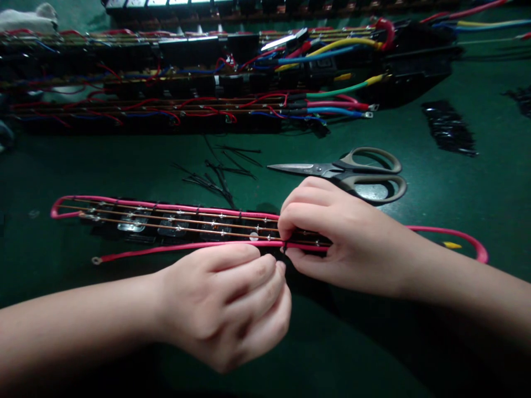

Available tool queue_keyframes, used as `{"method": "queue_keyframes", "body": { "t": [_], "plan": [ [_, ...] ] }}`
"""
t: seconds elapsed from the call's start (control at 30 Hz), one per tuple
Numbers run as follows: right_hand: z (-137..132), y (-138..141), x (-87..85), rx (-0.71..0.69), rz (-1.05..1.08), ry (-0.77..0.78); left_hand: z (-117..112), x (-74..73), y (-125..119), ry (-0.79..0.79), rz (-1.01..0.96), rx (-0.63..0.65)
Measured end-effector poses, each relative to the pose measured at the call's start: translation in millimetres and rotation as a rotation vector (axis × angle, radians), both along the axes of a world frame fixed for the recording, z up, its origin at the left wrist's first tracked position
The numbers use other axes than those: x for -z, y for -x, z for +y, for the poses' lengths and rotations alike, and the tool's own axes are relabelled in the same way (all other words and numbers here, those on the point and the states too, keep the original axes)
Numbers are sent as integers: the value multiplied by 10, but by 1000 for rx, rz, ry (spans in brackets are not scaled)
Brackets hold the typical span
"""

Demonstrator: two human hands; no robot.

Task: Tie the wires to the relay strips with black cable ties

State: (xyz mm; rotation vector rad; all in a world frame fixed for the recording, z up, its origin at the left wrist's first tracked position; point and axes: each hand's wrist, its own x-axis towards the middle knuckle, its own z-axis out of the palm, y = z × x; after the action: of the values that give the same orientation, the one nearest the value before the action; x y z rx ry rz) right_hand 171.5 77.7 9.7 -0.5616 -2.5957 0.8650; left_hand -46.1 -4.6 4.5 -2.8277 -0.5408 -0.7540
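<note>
A long black strip (173,225) fitted with thin copper-coloured rods (199,230) lies across the middle of the frame on the green surface (124,166), with a pink upper run (178,207) of cable tied along its far edge and a pink lower run (166,249) along its near edge, the latter ending in a ring terminal (100,260) at centre left. At frame centre, the right hand (344,237) has its grip closed over the near edge, fingers above and thumb below, pinching the lower run just beside a small black tie (285,247) that crosses it. The left hand (232,304), lower and a little left, has its fingers curled and the tips pressed together close to that tie; whether the tie's tail is between them I cannot tell. The step in hand looks like fastening the lower run to the strip with this tie. The next move would seem to call for a firm, even pull on the tail while the right grip keeps the cable seated against the edge, since a loose pinch could let it roll away. Loose ties (219,177) lie just beyond the strip, scissors (319,168) right of centre, and wired assemblies (166,119) along the top of the frame.
</note>
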Motion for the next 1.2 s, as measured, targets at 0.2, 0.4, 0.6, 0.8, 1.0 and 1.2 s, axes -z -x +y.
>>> {"method": "queue_keyframes", "body": {
  "t": [0.2,0.4,0.6,0.8,1.0,1.2],
  "plan": [
    [5,-2,-23,-17,-17,-3,-21,36,-15,17,-78,-15],
    [-13,11,-61,-21,-29,-17,-21,38,-17,35,-95,-21],
    [-55,28,-41,20,-41,-165,-61,59,-15,37,-69,-58],
    [-70,34,-25,13,-30,-226,-52,56,1,20,-16,-31],
    [-60,44,-11,17,-39,-234,0,13,4,24,16,11],
    [-56,41,-18,19,-42,-207,28,-10,-8,29,14,41]
  ]
}}
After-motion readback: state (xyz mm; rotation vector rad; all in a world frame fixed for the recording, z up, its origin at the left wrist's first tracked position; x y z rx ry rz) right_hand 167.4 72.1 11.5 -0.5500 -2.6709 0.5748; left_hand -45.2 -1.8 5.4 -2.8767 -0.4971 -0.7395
